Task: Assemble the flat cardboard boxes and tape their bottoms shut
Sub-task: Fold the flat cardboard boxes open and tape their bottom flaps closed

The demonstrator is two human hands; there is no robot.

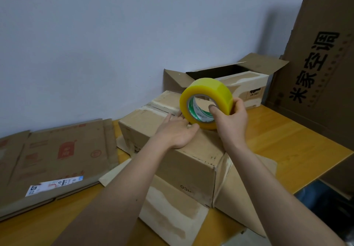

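A brown cardboard box point(183, 161) stands upside down on the wooden table point(287, 146), its bottom flaps folded shut on top and its other flaps splayed out below. My right hand point(229, 123) grips a yellow roll of tape point(206, 100) held on edge just above the box's top, thumb inside the core. My left hand point(176, 131) lies flat on the closed flaps beside the roll, fingers straight and thumb touching the roll's lower rim. Old tape marks run along the seam point(161, 107).
A stack of flat cardboard boxes point(57, 155) lies at the left against the wall. An open assembled box point(239, 79) sits behind the work box. A tall printed carton point(321, 54) leans at the right. The table's right edge drops off near a dark bag point(329, 203).
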